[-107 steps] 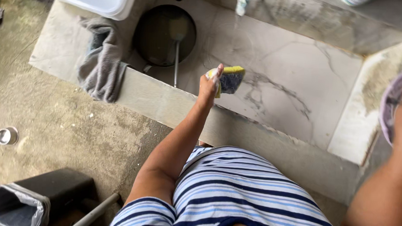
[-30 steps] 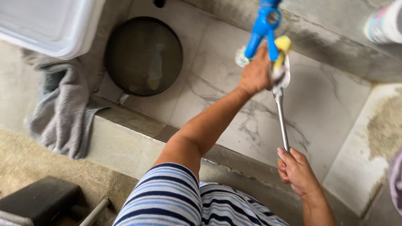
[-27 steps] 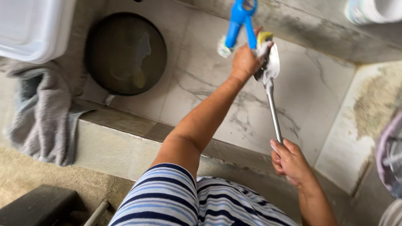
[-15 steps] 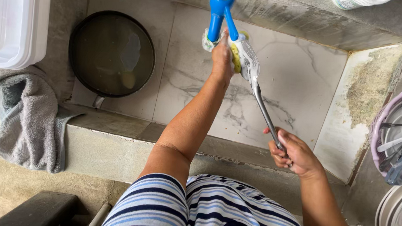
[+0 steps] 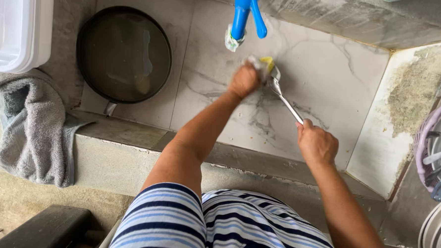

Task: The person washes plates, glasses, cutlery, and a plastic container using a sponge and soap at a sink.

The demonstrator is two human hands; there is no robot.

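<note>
Right hand [image 5: 317, 144] grips spoon [image 5: 283, 98] handle near, steadying it; left hand [image 5: 244, 80] clenches sponge [image 5: 266, 64] on bowl end, under blue tap [image 5: 246, 13], far side of sink [image 5: 331, 79].

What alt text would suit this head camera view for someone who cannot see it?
Under a blue tap, the left hand rubs a yellow sponge on a metal spoon held by the right hand. A dark pan sits nearby.
</note>
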